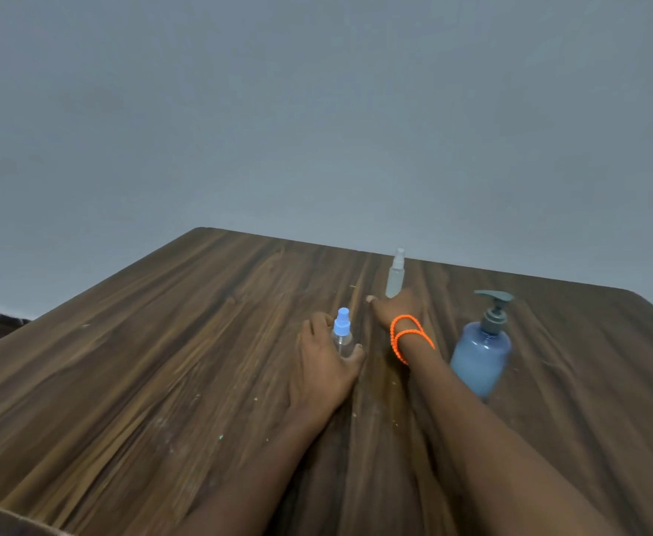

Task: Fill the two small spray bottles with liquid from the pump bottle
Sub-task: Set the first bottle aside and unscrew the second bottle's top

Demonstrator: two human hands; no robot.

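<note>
Blue-capped spray bottle [342, 334] held upright on the table, centre of the frame, with the pump bottle [481, 352] to its right.

Clear and small, it stands in the left hand [327, 359], fingers curled round its far side and thumb against its near side. The right hand [396, 309], orange cord bracelet [408, 336] at its wrist, reaches further up the frame to the base of the second, white-capped spray bottle [395, 274], which hides its fingers; whether it grips cannot be told. Both forearms stretch in from the lower edge. Under them runs a dark wood-grain table [162, 361], with a plain grey wall [317, 110] filling the upper frame.
</note>
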